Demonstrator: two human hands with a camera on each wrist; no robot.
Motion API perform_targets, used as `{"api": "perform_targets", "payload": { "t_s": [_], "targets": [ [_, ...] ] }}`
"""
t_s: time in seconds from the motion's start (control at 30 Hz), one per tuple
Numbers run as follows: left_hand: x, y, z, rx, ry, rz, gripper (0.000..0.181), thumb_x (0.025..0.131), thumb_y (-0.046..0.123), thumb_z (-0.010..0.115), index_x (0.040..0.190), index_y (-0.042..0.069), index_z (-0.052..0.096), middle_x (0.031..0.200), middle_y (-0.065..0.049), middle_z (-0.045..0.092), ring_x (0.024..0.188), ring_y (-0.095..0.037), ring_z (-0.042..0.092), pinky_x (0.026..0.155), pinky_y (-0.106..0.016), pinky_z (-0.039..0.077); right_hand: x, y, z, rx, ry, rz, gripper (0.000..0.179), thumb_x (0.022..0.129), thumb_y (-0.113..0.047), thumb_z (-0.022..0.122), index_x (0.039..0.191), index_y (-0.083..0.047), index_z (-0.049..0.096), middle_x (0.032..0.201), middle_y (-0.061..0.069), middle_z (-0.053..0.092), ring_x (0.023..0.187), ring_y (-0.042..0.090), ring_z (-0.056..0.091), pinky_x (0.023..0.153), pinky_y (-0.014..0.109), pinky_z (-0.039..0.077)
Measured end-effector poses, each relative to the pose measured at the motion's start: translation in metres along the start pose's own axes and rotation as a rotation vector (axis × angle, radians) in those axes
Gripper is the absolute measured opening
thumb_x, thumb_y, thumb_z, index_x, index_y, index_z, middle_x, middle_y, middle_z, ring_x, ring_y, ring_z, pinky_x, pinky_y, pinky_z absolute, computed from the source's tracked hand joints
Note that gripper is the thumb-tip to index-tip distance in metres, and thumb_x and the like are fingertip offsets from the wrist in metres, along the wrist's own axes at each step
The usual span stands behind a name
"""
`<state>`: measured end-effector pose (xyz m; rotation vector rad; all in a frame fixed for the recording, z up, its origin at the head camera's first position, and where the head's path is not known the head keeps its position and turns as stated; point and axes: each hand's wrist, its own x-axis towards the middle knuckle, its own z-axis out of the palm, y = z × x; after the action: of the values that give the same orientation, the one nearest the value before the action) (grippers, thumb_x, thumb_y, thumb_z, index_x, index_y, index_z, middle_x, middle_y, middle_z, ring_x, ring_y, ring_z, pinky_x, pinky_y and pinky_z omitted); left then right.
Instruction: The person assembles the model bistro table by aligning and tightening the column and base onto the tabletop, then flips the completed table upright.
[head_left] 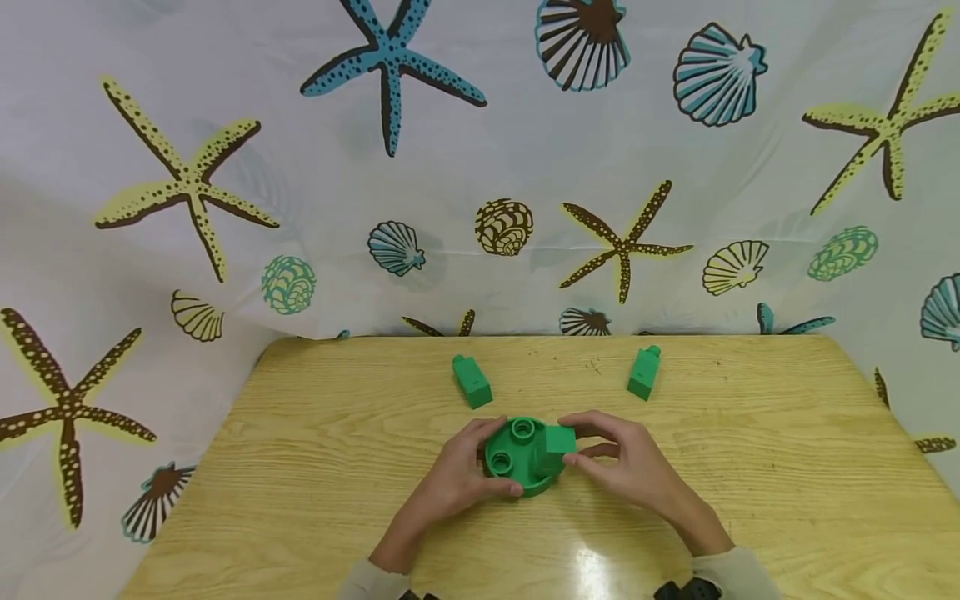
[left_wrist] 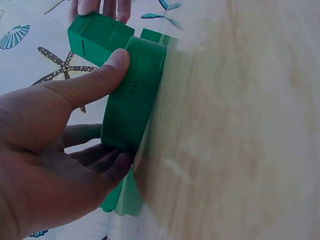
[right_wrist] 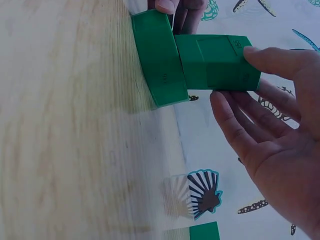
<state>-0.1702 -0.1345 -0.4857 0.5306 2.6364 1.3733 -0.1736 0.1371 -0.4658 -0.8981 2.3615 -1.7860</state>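
- Left hand (head_left: 457,477) grips round base (head_left: 517,458) at table (head_left: 315,467) centre, thumb on its rim.
- Right hand (head_left: 626,458) pinches block (head_left: 558,440) seated on base's right side.
- Two loose bricks, left (head_left: 472,381) and right (head_left: 644,372), lie behind.

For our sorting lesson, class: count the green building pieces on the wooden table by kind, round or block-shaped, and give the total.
Round studded base, gripped by the left hand: 1
Small block pinched by the right hand, standing on the base: 1
Loose small blocks lying on the table, one at far left and one at far right: 2
Total: 4 green pieces
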Motion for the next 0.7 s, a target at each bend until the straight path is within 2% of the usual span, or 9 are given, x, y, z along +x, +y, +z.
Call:
{"api": "perform_targets", "payload": {
  "t_s": [0.27,0.47,0.7],
  "targets": [
    [0.001,0.0,0.0,0.021,0.001,0.002,0.095,0.075,0.026,0.095,0.151,-0.004,0.046,0.143,-0.017,0.054,0.133,-0.035,0.051,0.109,-0.052,0.045,0.0,0.002,0.006,-0.04,-0.052,-0.056,0.05,0.09,-0.014,0.082,0.136,-0.012,0.065,0.122,0.001,0.067,0.1,0.022,0.065,0.077,0.035,0.062],
    [0.001,0.0,0.0,0.032,0.003,0.009,0.095,0.075,0.025,0.095,0.15,-0.004,0.046,0.142,-0.018,0.054,0.132,-0.035,0.052,0.108,-0.053,0.045,0.001,0.005,0.007,-0.037,-0.053,-0.099,0.05,0.088,-0.009,0.082,0.135,-0.01,0.065,0.122,0.009,0.067,0.1,0.025,0.067,0.078,0.036,0.063],
    [0.0,0.001,0.0,0.033,0.011,0.01,0.096,0.074,0.027,0.095,0.15,-0.005,0.046,0.142,-0.018,0.054,0.134,-0.035,0.05,0.111,-0.054,0.042,0.002,0.003,0.012,-0.042,-0.01,-0.063,0.048,0.087,-0.013,0.084,0.131,-0.007,0.067,0.118,0.005,0.068,0.106,0.024,0.067,0.083,0.036,0.062]
  ]
}}
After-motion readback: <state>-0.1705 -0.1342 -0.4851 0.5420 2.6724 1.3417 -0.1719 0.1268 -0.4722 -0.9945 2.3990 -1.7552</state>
